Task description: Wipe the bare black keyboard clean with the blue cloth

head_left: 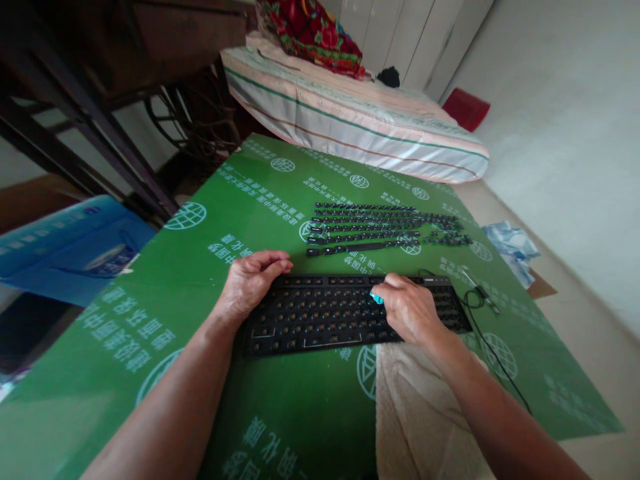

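Note:
A black keyboard (320,313) with its keycaps off lies on the green tabletop, its switches showing in rows. My left hand (253,277) rests at the keyboard's far left corner, thumb and fingers drawn together; whatever they may hold is too small or hidden to make out. Over the right part of the board, my right hand (407,305) is closed on a small teal object (376,298). Its tip points down at the switches, and the rest is hidden in the hand. Beyond the keyboard, removed black keycaps (365,227) are laid out in rows.
A cable (503,370) and a slim tool-like item (483,290) lie right of the keyboard on the green table (300,400). Beige cloth (425,413) covers the near edge. A bed (350,120) stands behind, and a blue box (95,247) sits at left.

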Demonstrator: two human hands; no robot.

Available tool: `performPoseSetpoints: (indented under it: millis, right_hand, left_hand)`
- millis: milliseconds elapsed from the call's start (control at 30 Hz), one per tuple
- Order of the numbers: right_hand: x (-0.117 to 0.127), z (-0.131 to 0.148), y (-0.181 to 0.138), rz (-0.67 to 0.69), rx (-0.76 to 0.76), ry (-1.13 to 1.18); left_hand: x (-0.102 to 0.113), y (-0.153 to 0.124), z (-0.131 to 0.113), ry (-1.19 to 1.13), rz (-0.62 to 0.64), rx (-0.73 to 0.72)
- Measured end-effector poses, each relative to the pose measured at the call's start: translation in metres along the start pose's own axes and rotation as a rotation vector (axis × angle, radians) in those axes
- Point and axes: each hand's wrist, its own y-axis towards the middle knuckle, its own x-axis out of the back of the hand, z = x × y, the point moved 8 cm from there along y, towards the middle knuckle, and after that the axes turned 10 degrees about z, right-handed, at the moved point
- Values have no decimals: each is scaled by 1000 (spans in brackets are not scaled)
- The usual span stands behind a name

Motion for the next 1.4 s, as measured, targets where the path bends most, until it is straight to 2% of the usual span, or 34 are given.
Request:
performPoseSetpoints:
  millis: [133,300,567,767,933,1100,1300,1400]
  right_hand:
    - [-1,11,2,26,84,-46]
    - [0,5,4,54,37,-89]
    - [-1,13,4,100,89,-167]
    - [1,12,4,70,79,-149]
    - [-1,10,5,124,37,-133]
    - [3,12,7,83,59,-108]
    - [0,8,7,109,59,-111]
    - [2,10,6,61,62,-94]
  left_hand:
    - [0,-1,-1,6,-7,3]
    - [0,-1,-1,1,-6,9]
    - [0,-1,-2,-5,-3,-4]
    - [0,-1,-2,10,-2,1]
    - [1,-1,-3,31,-8,-6]
    - [0,-1,-1,30,1,-5]
    - [2,1,1,23,-7,-22]
    - [2,2,3,25,-1,-13]
